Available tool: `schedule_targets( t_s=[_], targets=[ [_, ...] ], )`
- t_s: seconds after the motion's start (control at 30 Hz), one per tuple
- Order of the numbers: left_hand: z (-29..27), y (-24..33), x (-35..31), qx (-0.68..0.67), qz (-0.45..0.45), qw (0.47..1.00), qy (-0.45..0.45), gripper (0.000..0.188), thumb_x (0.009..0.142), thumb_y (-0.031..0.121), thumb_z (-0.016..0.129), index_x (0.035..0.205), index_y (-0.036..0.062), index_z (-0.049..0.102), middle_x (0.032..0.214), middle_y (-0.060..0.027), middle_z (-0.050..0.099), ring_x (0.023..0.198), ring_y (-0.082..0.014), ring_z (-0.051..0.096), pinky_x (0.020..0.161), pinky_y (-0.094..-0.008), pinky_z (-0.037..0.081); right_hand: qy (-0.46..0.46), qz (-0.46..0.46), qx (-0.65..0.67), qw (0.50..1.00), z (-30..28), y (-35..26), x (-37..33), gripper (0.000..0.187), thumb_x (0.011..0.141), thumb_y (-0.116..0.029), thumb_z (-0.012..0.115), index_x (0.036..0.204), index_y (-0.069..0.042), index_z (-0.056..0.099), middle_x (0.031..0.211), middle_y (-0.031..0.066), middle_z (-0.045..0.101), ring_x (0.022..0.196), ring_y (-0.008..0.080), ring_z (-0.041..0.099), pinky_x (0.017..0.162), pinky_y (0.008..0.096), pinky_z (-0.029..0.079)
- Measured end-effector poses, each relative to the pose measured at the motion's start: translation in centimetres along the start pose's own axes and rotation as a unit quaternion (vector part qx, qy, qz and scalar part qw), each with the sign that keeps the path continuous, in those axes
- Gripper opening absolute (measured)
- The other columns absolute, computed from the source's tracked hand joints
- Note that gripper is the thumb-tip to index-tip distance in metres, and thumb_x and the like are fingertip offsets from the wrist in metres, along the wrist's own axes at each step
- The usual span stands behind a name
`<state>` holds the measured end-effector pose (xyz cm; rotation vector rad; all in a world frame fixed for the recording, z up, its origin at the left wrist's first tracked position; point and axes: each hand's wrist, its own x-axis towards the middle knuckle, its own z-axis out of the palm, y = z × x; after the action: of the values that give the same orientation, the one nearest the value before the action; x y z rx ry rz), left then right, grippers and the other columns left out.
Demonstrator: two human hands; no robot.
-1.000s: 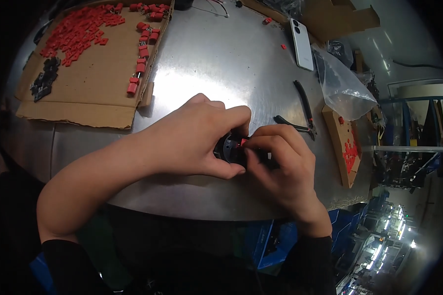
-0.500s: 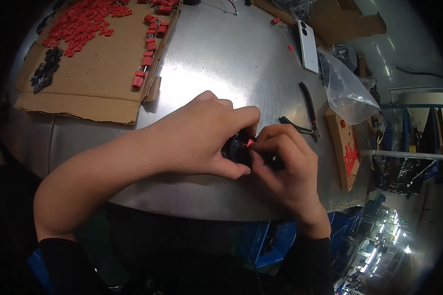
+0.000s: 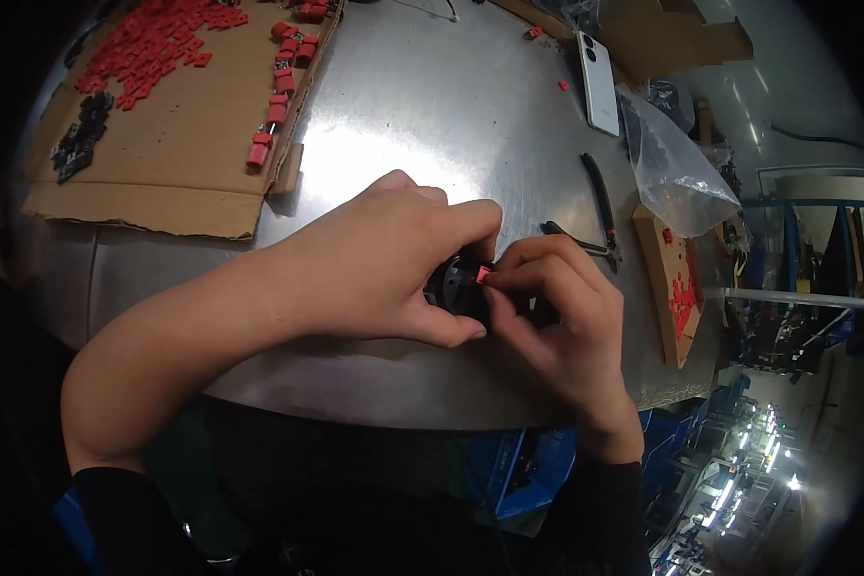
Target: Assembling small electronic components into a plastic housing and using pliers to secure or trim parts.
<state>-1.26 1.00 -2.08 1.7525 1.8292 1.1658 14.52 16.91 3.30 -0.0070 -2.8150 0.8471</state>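
Near the front edge of the metal table (image 3: 403,125), my left hand (image 3: 394,259) curls its thumb and fingers around a round black part (image 3: 456,285), which is mostly hidden under it. My right hand (image 3: 562,307) pinches a small red plastic piece (image 3: 483,275) between thumb and fingertips. That red piece sits against the face of the black part; whether it is seated in it I cannot tell. Just beyond my right hand lie pliers (image 3: 600,206) with dark handles, spread apart on the table.
A cardboard tray (image 3: 173,187) at the far left holds a heap of small red pieces (image 3: 154,48), black pieces (image 3: 84,137) and a row of red cylindrical parts (image 3: 276,110). At right are a white phone (image 3: 597,84), a clear plastic bag (image 3: 677,173) and a small cardboard box (image 3: 655,288) with red pieces.
The whole view has shifted slightly, so the tray and table appear a little more to the left. Both hands keep their grip, and the red piece's visible face has turned slightly.
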Motion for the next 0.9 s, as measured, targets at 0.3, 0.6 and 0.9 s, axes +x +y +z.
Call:
schedule_targets(
  t_s=[0.3,0.6,0.9],
  targets=[
    [0.1,-0.1,0.1,-0.010,-0.006,1.000,-0.006,0.047,0.078,0.041,0.082,0.104,0.0096,0.058,0.079,-0.0085,0.067,0.083,-0.0303,0.068,0.090,-0.0426,0.047,0.025,-0.105,-0.129,0.986,-0.2,-0.3,0.1,0.021,0.078,0.002,0.079,0.098,-0.002,0.072,0.097,0.0096,0.066,0.081,0.0233,0.066,0.066,0.0318,0.052],
    [0.2,-0.3,0.0,-0.005,-0.003,1.000,0.002,0.045,0.076,0.039,0.083,0.100,0.0092,0.058,0.079,-0.0071,0.067,0.081,-0.0292,0.068,0.087,-0.0416,0.046,-0.074,0.053,-0.032,0.995,-0.2,-1.2,-0.9,0.027,0.088,-0.008,0.074,0.115,-0.005,0.070,0.069,0.0082,0.059,0.058,0.0215,0.060,0.056,0.0320,0.046],
    [-0.2,-0.2,-0.2,-0.031,0.020,0.999,0.030,0.045,0.073,0.030,0.088,0.096,0.0044,0.059,0.079,-0.0096,0.068,0.072,-0.0291,0.068,0.071,-0.0387,0.053,-0.012,-0.003,0.070,0.997,-3.6,3.4,0.2,0.041,0.087,-0.010,0.070,0.127,-0.002,0.069,0.076,0.0044,0.068,0.067,0.0126,0.063,0.066,0.0268,0.049]
  ],
)
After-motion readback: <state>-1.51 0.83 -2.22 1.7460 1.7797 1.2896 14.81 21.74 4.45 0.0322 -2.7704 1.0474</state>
